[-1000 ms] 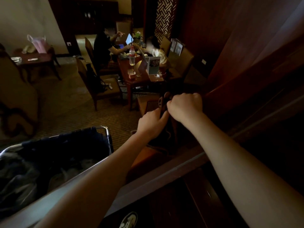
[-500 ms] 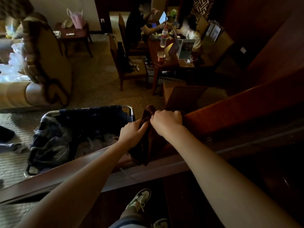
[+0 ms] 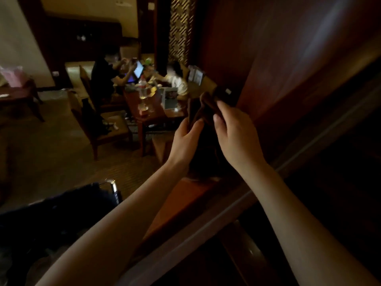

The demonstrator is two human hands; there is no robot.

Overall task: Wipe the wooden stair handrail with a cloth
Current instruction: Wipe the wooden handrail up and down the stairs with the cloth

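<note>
Lower left: dark cart (image 3: 61,213), chrome frame corner showing. 
Centre: left hand (image 3: 186,137) pinches cloth's left edge between thumb and fingers. 
Cloth (image 3: 207,108) dark brown, bunched, held up between both hands, lower part hanging in shadow; whether it touches wood, cannot tell. 
Right hand (image 3: 235,131) pinches cloth's upper right fold. 
Handrail (image 3: 185,203) runs diagonally from lower centre to upper right, below hands. 
Judgement: cloth being gathered or refolded, not pressed on rail; wiped share not visible; wiping likely mostly left.

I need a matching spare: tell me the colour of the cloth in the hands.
Dark brown cloth, seen in the dim head view.
</note>
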